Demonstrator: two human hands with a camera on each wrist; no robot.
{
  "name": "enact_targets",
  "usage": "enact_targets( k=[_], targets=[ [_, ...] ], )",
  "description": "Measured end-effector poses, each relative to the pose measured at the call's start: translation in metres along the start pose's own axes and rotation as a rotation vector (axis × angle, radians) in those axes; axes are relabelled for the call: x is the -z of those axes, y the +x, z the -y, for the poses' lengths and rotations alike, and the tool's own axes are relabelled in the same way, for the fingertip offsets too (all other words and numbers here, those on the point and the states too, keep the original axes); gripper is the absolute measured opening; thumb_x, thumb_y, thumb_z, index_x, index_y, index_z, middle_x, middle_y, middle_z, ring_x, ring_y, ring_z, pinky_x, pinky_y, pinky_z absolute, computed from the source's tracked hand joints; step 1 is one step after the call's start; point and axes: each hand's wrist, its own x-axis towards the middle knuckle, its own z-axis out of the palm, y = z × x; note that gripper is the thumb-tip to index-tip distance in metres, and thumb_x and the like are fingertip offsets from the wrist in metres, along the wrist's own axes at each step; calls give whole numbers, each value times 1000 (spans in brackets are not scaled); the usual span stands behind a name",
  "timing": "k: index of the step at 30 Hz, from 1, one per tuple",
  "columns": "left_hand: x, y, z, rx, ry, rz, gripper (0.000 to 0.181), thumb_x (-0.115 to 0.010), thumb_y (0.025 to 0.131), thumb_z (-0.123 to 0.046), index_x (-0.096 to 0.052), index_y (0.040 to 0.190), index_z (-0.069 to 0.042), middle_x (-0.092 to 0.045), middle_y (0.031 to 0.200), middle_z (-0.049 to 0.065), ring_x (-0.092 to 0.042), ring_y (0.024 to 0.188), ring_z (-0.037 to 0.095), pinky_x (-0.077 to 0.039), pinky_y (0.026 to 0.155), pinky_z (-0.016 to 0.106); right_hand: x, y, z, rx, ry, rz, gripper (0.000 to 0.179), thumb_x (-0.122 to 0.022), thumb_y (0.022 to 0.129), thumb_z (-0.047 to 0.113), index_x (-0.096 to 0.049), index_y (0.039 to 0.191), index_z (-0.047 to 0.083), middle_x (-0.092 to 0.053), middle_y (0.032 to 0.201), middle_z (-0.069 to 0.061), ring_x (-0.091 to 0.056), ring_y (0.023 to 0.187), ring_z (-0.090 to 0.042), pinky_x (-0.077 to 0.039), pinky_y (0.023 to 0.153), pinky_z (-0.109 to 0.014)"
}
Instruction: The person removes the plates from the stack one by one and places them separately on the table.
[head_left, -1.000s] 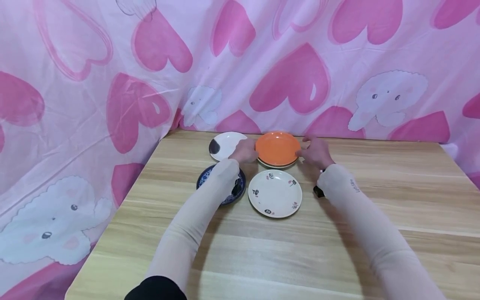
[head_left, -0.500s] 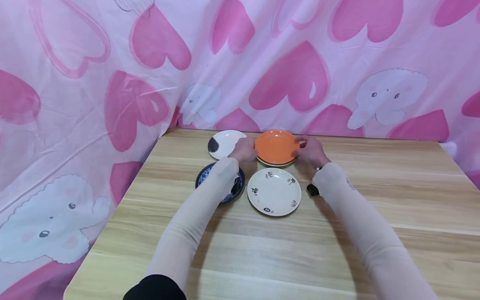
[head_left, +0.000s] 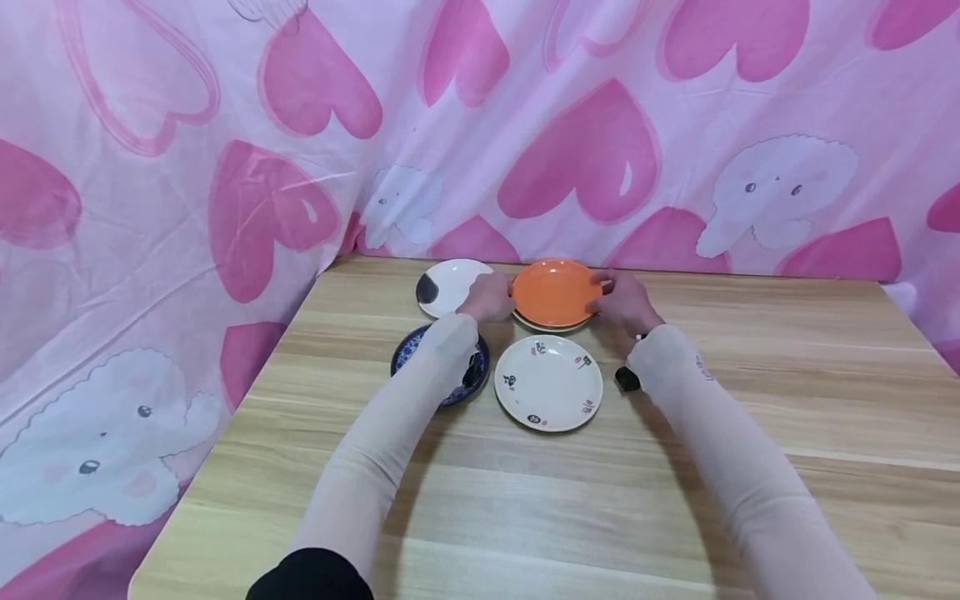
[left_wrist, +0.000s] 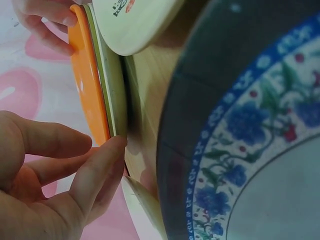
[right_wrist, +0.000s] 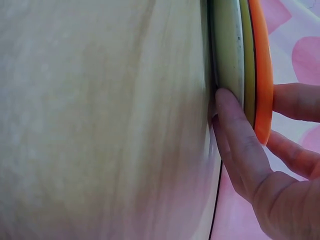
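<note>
An orange plate tops a stack near the table's back edge. Beneath it, the right wrist view shows a yellow-green plate and a thicker cream plate. My left hand holds the stack's left edge, its fingertips at the rims in the left wrist view. On the opposite side, my right hand pinches the stack, one finger on the orange face and others at the cream plate's rim. Part of a white plate with a dark patch hides behind my left hand.
A blue patterned plate lies partly under my left forearm. In front of the stack sits a cream plate with small printed figures. Pink heart-patterned cloth hangs behind and left of the wooden table.
My right hand and forearm have shifted slightly left, closer in against the stack. The left hand and the plates stay almost where they were.
</note>
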Motion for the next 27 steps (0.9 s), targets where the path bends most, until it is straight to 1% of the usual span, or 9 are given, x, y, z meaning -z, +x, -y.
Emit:
enact_targets(
  k=[7, 9, 13, 14, 17, 20, 22, 25, 27],
  targets=[
    [-4, -3, -2, -18, -16, -23, 18, -52, 88, -10, -68, 94, -10, -63, 84, 3, -55, 79, 17, -45, 64, 23, 1, 0, 0, 29, -24, -3, 57, -66, 78, 5, -45, 130, 6, -51, 117, -20, -49, 100, -29, -48, 87, -34],
    [-4, -3, -2, -28, 1, -34, 21, -53, 88, -11, -69, 100, -11, -66, 94, 4, -56, 87, 18, -49, 73, 26, 2, 0, 0, 27, -15, 0, 58, -66, 78, 4, -44, 131, 5, -49, 123, -21, -47, 106, -31, -46, 95, -39],
    [-5, -2, -2, -29, -1, -38, 26, -53, 89, -15, -69, 109, -15, -66, 109, 2, -55, 97, 17, -49, 87, 30, 3, -1, -1, 38, 11, -3, 60, -65, 75, 0, -44, 131, 2, -37, 142, -20, -37, 123, -32, -32, 110, -45],
    [-5, -2, -2, -28, 3, -39, 26, -53, 89, -15, -69, 109, -16, -67, 109, 1, -56, 97, 17, -49, 87, 30, 4, -1, -2, 41, 17, -5, 60, -65, 75, -1, -45, 131, 1, -34, 145, -19, -35, 126, -32, -29, 112, -45],
    [-4, -2, -1, -9, -9, -44, 22, -53, 88, -16, -71, 100, -13, -68, 99, 2, -57, 88, 16, -50, 76, 27, 4, -1, -2, 42, 25, -12, 59, -64, 74, -3, -46, 131, 1, -31, 148, -17, -34, 128, -30, -29, 112, -44],
    [-3, -2, -1, 2, -3, -55, 17, -54, 87, -17, -70, 91, -13, -67, 89, 2, -57, 81, 16, -48, 67, 24, 5, 0, -3, 28, 36, -12, 57, -62, 75, -2, -47, 131, 3, -35, 146, -16, -37, 124, -29, -39, 106, -42],
    [-3, -2, -1, 4, -8, -58, 17, -55, 86, -18, -70, 91, -13, -67, 89, 2, -57, 81, 16, -47, 67, 24, 6, 1, -5, 32, 39, -15, 55, -59, 77, -2, -48, 130, 3, -38, 143, -16, -44, 117, -29, -48, 96, -38],
    [-3, -2, 1, 3, -14, -62, 17, -56, 86, -19, -70, 92, -13, -67, 90, 1, -58, 82, 15, -48, 69, 24, 7, 2, -7, 44, 55, -23, 51, -53, 78, -3, -51, 128, 2, -43, 137, -17, -55, 97, -24, -56, 77, -31],
    [-3, -2, 1, 8, -20, -62, 18, -56, 86, -19, -70, 94, -13, -67, 91, 1, -58, 84, 15, -49, 71, 25, 9, 2, -8, 50, 70, -22, 49, -49, 79, -4, -51, 127, 1, -45, 133, -19, -59, 84, -22, -57, 70, -31]
  ],
)
